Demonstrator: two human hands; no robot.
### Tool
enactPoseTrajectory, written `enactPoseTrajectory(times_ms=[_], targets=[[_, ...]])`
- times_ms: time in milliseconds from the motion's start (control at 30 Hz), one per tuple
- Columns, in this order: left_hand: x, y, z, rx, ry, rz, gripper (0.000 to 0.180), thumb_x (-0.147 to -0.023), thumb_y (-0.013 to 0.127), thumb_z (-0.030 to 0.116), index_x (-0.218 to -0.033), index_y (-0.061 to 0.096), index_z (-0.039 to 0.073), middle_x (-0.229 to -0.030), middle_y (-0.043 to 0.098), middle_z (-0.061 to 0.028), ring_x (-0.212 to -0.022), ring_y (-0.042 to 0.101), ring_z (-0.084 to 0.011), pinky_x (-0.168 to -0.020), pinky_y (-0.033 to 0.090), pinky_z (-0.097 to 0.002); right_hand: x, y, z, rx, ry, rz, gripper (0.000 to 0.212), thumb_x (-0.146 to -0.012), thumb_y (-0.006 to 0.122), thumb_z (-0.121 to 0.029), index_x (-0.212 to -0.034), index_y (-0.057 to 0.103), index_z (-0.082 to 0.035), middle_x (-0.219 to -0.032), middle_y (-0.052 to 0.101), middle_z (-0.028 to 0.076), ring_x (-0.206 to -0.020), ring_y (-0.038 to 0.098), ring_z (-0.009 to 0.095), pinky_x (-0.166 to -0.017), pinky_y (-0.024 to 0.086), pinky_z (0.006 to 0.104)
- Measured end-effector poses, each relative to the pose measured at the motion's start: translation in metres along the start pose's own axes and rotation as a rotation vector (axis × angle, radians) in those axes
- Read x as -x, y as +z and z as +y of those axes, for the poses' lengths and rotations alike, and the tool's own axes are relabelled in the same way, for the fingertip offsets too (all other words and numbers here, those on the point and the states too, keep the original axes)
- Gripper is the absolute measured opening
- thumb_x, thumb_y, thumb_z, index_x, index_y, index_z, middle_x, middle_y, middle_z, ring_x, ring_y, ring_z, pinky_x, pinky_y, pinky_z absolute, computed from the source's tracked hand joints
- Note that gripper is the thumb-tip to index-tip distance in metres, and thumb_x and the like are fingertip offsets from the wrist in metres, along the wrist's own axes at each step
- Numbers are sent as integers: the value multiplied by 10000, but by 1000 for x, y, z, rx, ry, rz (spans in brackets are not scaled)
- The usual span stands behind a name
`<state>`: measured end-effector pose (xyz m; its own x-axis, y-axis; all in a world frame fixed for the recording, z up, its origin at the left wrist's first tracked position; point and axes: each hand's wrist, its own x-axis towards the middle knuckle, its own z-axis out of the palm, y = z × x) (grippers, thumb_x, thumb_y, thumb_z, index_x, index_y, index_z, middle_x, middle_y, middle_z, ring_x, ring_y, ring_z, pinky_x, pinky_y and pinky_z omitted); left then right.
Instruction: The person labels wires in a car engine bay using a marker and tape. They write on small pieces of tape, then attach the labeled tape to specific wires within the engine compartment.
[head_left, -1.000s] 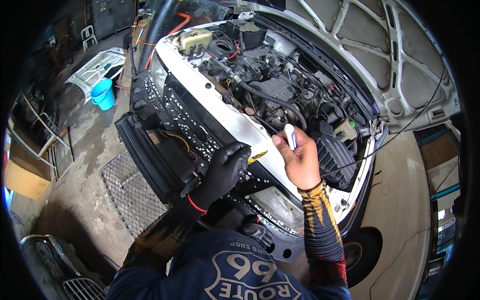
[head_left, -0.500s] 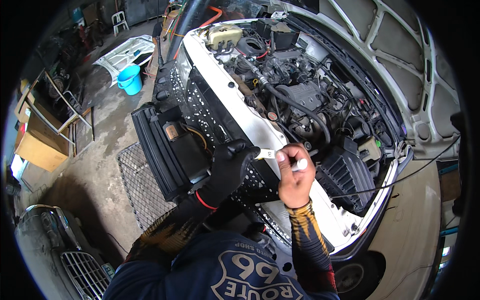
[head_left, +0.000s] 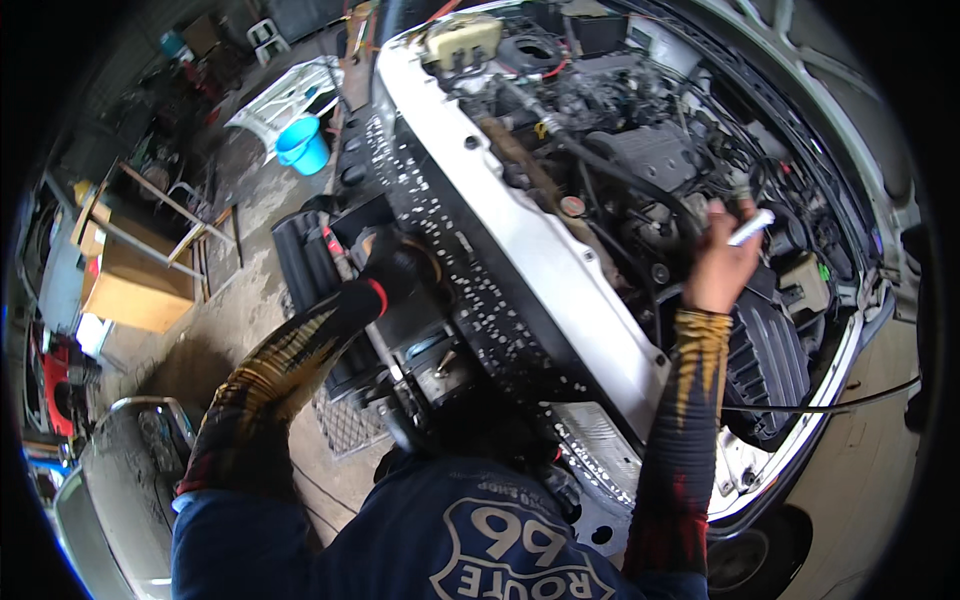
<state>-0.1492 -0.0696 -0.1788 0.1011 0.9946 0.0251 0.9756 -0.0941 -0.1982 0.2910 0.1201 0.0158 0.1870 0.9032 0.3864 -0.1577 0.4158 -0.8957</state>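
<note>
Right fingers clear of panel edge

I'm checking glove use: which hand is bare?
The right hand, holding a white tube; the left hand is gloved in black.

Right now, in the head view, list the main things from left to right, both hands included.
Box → bucket → left hand → red cap → right hand → lower cream tank.

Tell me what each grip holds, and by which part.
Right grip: a slim white cylinder, but blur hides which part is held. Left grip: its hold cannot be told.
</note>
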Motion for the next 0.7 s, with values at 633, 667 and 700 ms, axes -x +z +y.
enactPoseTrajectory(times_ms=[633,667,700], targets=[[2,44,3,177,86,-645,557,-849,729,451,-1309,661,145,-1287,676,-160,-1262,615,-333,-1088,479,-442,31,-10,38,510,56,-304,739,-874,754,-104,-1504,372,-38,-873,642,102,-679,638,223,-630,500,357],[-7,6,11,156,113,-686,548,-841,734,450,-1297,667,153,-1283,677,-162,-1244,625,-341,-1071,491,-451,36,-18,32,481,98,-308,734,-877,756,-108,-1501,374,-42,-871,639,100,-672,631,218,-623,496,353],[-19,-36,18,136,131,-741,540,-834,739,450,-1284,673,160,-1280,677,-164,-1225,635,-349,-1054,503,-460,43,-27,26,523,54,-322,727,-887,756,-112,-1502,371,-57,-907,619,84,-645,593,188,-596,472,319]])
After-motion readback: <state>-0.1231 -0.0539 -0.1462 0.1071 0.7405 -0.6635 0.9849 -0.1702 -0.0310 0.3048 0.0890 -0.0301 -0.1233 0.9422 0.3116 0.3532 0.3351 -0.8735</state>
